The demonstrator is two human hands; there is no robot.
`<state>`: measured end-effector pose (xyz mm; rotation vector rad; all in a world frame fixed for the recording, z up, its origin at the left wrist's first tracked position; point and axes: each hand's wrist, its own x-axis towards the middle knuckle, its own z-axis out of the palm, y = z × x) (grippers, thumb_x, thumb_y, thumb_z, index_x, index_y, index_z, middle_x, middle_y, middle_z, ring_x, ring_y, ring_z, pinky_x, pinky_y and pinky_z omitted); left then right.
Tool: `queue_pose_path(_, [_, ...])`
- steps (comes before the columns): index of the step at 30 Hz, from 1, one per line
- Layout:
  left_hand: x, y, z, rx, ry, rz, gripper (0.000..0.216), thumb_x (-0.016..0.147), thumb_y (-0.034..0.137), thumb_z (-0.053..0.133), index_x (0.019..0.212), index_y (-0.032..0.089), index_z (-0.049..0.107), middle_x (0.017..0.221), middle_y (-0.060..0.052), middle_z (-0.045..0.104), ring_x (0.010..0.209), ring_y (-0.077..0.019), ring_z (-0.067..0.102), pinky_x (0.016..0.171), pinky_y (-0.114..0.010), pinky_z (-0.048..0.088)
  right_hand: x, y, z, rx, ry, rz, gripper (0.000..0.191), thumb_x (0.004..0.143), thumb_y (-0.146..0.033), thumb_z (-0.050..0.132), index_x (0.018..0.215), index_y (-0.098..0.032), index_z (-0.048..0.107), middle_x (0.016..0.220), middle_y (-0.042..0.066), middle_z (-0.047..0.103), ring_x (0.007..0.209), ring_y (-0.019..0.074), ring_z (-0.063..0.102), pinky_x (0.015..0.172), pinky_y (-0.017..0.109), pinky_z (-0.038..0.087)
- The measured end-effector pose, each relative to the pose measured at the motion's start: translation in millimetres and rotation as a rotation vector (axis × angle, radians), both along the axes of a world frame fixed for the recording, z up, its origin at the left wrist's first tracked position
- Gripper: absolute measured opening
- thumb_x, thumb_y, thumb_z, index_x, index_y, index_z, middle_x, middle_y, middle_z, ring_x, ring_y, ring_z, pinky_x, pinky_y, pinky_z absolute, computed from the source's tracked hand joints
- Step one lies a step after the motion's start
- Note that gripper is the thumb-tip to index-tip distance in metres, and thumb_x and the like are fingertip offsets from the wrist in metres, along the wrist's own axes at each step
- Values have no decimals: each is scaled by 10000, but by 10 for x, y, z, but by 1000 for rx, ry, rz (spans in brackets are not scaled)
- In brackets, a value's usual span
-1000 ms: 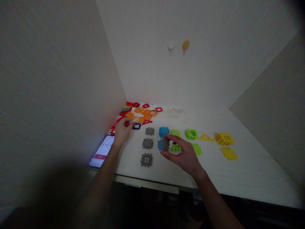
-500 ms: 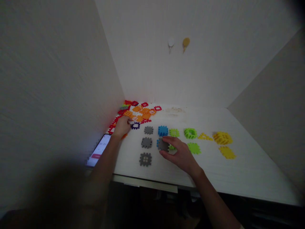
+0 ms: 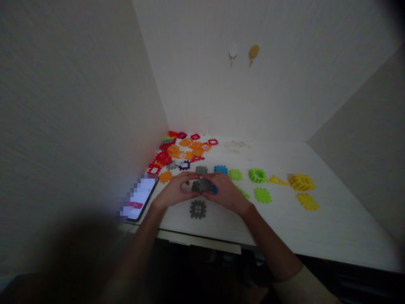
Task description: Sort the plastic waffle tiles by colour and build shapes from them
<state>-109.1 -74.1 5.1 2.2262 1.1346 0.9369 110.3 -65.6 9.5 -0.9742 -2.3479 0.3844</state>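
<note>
Both my hands meet over the near middle of the white table (image 3: 284, 228). My left hand (image 3: 175, 190) and my right hand (image 3: 226, 192) pinch grey interlocking tiles (image 3: 203, 185) between them, just above the tabletop. A blue tile edge peeks out under my right fingers. A grey grid tile (image 3: 198, 209) lies in front of my hands, and another grey tile (image 3: 201, 169) and a blue tile (image 3: 220, 169) lie just behind them.
A heap of red and orange tiles (image 3: 182, 152) fills the back left corner. Green pieces (image 3: 257, 175) and yellow pieces (image 3: 300, 182) lie in a row to the right. A lit phone (image 3: 141, 198) rests at the table's left edge. Walls close in on three sides.
My left hand left the red and orange heap and came to the middle. My right hand shifted left with its grey tile, and both hands now hold grey tiles together.
</note>
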Motion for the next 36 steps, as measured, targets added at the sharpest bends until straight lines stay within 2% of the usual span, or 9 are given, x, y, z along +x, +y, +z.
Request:
queue_pose_path(4, [-59, 18, -57, -55, -6, 26, 426, 713, 345, 716, 1106, 209, 625, 1135, -83, 644, 1007, -214, 598, 791, -321, 498, -126, 91, 7, -22, -50, 31, 479, 738, -321, 676, 1186, -194, 561, 1106, 87, 657, 1038, 252, 590, 928, 403, 433])
queue_pose_path(11, [-138, 23, -106, -82, -8, 68, 387, 735, 325, 691, 1097, 203, 627, 1134, -80, 644, 1046, -212, 584, 930, -352, 447, -90, 97, -128, -69, 42, 36, 521, 755, -301, 662, 1241, -178, 519, 1224, 106, 600, 1129, 233, 556, 981, 389, 416])
queue_pose_path(16, [-155, 46, -157, -98, 13, 55, 397, 753, 322, 669, 1129, 207, 617, 1145, -77, 640, 1060, -210, 577, 940, -349, 439, -86, 97, -193, -68, 18, 17, 431, 760, -276, 649, 1174, -188, 568, 1159, 90, 635, 1076, 228, 583, 946, 384, 434])
queue_pose_path(24, [-178, 43, -155, -131, 74, 21, 407, 767, 326, 662, 1161, 234, 613, 1137, -71, 639, 1054, -219, 574, 934, -357, 438, -106, 103, -180, -76, -85, 20, 418, 751, -281, 650, 1151, -178, 582, 1123, 91, 652, 1030, 246, 595, 905, 402, 435])
queue_pose_path(36, [-195, 56, -187, -168, 85, 17, 412, 760, 342, 662, 1155, 233, 614, 1162, -75, 631, 1080, -234, 568, 957, -373, 432, -80, 121, -253, -78, -137, 40, 339, 760, -265, 659, 1088, -181, 639, 1195, 115, 615, 1106, 253, 572, 934, 417, 446])
